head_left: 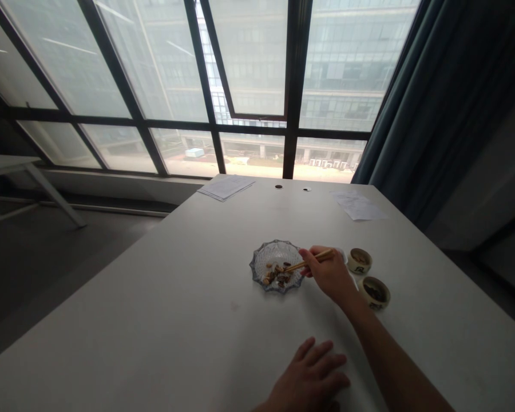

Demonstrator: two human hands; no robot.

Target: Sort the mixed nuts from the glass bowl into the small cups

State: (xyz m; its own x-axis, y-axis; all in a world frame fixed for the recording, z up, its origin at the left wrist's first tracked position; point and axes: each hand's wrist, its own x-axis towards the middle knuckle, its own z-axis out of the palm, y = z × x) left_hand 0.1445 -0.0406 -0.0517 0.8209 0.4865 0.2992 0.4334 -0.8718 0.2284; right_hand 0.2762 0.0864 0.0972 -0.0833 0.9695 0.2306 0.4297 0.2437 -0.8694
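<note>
My right hand (326,272) grips a pair of wooden chopsticks (311,261), their tips down among small brown and tan pieces (277,276), perhaps nuts or seeds. Those pieces lie in a clear glass dish (257,273) with a scalloped rim. Whether the tips pinch a piece is too small to tell. My left hand (311,372) rests near the table's front, fingers spread and holding nothing. Right of my right hand stand two small round cups, one with light brown contents (359,269) and a nearer one with dark contents (374,303). A whitish dish (341,256) is partly hidden behind my hand.
The white table (175,309) reaches toward the windows. Paper sheets lie at its far left (226,187) and far right (358,205), with two round holes between them. A blue curtain (399,126) hangs at the right. Another table (8,166) stands at the left.
</note>
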